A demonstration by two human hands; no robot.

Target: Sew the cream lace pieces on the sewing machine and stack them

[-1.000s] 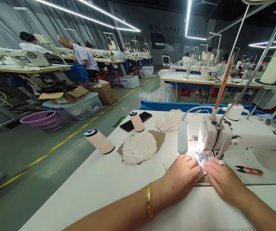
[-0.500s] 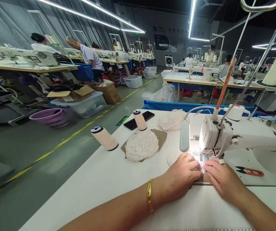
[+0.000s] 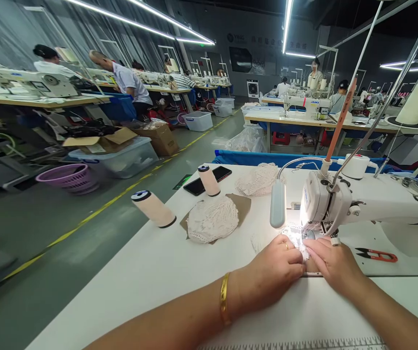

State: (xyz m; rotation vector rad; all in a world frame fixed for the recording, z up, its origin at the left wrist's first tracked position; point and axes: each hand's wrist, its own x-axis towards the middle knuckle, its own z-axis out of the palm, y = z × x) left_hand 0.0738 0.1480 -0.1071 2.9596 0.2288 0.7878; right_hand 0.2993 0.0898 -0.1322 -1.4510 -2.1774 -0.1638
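Under the lit needle area of a white sewing machine (image 3: 314,199) lies white lace fabric (image 3: 296,239). My left hand (image 3: 276,267) is closed on the lace's near left edge, fingers curled, a ring and a gold bangle showing. From the right, my right hand (image 3: 335,265) presses its closed fingertips on the lace beside the presser foot, close to my left fingers. A stack of lace pieces (image 3: 213,218) rests on brown card to the left, with more lace (image 3: 258,180) behind. Red-handled snips (image 3: 376,255) lie right of my right hand.
Two thread cones (image 3: 153,209) (image 3: 209,181) and a black phone (image 3: 194,186) are on the table's left part. A lamp (image 3: 278,204) hangs left of the needle. A ruler edge (image 3: 304,344) runs along the front. People work at machines beyond.
The whole view has shifted slightly. More lace shows left of the needle, spread above my left hand. Both hands remain at the fabric, my right fingers a little closer together.
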